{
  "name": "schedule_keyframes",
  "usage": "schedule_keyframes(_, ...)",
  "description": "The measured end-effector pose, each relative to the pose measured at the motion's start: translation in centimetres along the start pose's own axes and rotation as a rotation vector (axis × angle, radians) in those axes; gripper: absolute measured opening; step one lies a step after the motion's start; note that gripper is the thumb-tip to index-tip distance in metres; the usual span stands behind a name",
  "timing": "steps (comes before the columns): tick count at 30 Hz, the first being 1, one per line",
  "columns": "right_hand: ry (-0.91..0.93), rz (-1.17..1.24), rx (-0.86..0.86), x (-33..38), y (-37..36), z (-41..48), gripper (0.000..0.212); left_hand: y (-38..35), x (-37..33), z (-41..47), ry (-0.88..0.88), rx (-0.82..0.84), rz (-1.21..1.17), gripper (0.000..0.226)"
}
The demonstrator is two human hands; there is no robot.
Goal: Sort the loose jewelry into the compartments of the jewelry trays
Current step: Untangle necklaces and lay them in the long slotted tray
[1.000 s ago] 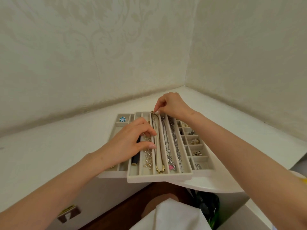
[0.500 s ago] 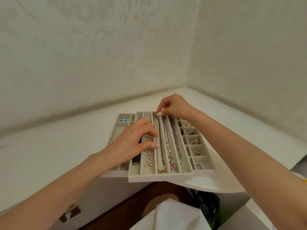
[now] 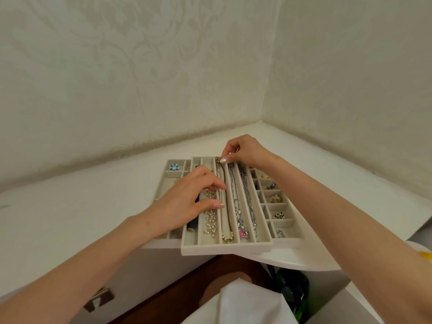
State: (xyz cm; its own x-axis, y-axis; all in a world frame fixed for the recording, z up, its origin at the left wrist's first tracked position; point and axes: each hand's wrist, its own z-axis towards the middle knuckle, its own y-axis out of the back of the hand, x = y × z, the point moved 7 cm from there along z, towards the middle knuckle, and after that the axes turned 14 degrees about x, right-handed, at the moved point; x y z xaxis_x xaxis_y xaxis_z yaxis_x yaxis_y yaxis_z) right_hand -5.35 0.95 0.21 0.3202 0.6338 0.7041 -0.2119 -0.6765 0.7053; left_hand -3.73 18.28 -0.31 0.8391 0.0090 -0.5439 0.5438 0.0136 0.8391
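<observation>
In long-slot tray [image 3: 226, 250], most slots filled; right hand [image 3: 246, 150] pinches gold necklace [image 3: 227, 237] far end, left hand [image 3: 187, 199] fingertips at mid-chain, grip unclear; straightening likely remains

You are pinching the far end of the gold necklace [image 3: 226, 236] with your right hand [image 3: 245, 152]; it is lying straight along the middle slot of the cream long-slot tray [image 3: 226, 250], between a pearl strand [image 3: 210, 224] and silver chains [image 3: 249, 204].
</observation>
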Motion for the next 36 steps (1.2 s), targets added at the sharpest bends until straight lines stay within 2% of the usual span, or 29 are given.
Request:
schedule_keyframes(3,0.002,0.020,-0.003,-0.1,-0.2,0.2,0.010,-0.5,-0.3,0.0,-0.009,0.056,0.060,0.038)
schedule_keyframes(7,-0.004,0.035,0.001,-0.1,-0.2,0.2,0.010,-0.8,-0.3,0.0,-0.007,0.102,0.072,0.036)
schedule_keyframes(15,0.005,0.058,-0.003,-0.4,-0.3,0.3,0.014,-0.8,-0.4,-0.1,-0.025,0.090,0.075,0.035)
schedule_keyframes(20,0.008,0.189,-0.120,-0.6,0.5,0.2,0.018,-0.7,-0.3,-0.1,-0.029,0.090,0.068,0.035)
schedule_keyframes(25,-0.067,0.055,-0.129,-0.1,0.0,0.8,0.027,-0.8,-0.2,-0.1,-0.024,0.094,0.083,0.035)
schedule_keyframes(31,-0.120,0.003,-0.072,0.1,-0.1,0.6,0.006,-0.8,-0.2,-0.1,-0.028,0.094,0.092,0.035)
schedule_keyframes(36,-0.147,-0.038,-0.033,0.8,-0.4,0.7,0.012,-0.8,-0.1,0.0,-0.034,0.089,0.090,0.034)
